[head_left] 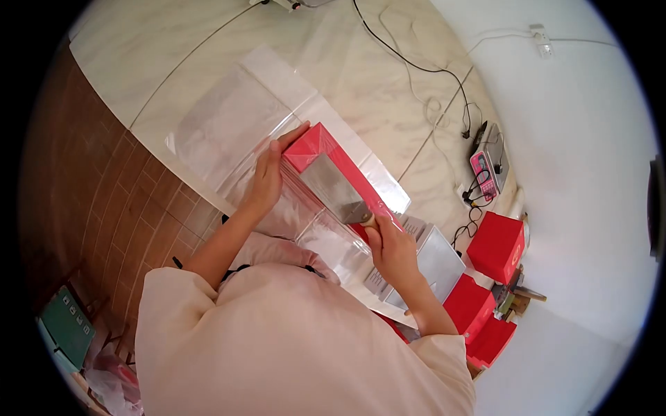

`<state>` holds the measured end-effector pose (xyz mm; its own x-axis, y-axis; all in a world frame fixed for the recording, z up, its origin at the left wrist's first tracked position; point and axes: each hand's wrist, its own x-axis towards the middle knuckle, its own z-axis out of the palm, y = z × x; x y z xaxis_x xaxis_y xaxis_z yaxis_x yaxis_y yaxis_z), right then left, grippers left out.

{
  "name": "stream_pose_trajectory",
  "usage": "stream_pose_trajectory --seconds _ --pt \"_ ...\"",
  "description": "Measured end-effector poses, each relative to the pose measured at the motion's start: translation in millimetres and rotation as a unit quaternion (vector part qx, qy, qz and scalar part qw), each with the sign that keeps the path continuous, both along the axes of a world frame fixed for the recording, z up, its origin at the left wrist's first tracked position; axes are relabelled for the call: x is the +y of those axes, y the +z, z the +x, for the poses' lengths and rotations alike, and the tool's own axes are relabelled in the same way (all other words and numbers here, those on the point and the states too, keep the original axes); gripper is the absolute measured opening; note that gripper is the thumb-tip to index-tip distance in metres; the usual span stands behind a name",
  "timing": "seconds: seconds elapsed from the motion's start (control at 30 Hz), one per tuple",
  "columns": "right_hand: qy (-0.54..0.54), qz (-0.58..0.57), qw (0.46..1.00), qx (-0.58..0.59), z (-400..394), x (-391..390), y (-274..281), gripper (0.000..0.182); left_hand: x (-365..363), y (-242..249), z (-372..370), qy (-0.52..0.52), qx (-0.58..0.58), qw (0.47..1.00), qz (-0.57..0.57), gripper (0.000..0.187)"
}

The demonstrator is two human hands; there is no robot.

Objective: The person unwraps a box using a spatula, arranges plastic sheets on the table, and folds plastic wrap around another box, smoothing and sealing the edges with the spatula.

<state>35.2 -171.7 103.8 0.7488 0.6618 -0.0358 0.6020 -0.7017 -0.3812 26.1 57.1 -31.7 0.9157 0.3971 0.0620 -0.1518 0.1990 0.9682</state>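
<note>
The red box (345, 168), shiny with clear wrap, is over a clear plastic sheet (225, 118) on the bench (201, 55). The left hand (267, 177) touches its left end; I can't tell how tight that grip is. The right hand (393, 249) has its grip closed around a scraper (327, 186), its flat blade on the box. Right of it are other red boxes (494, 246).
</note>
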Motion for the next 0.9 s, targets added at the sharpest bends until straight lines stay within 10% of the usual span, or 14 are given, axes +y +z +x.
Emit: stream_pose_trajectory --seconds 0.3,0.7,0.9 --pt "0.055 -0.078 0.992 -0.079 27.7 62.1 -8.1 0.022 -7.6 -57.6 -6.9 0.017 0.029 0.999 -0.009 0.051" --pt "0.083 -0.021 0.996 -0.032 52.7 123.5 4.9 0.018 4.0 -13.8 -0.9 -0.028 -0.049 0.998 -0.034 0.051" --pt "-0.067 0.071 0.995 -0.036 6.7 48.6 3.4 0.018 8.1 -10.0 3.6 -0.038 0.006 0.998 -0.058 0.056"
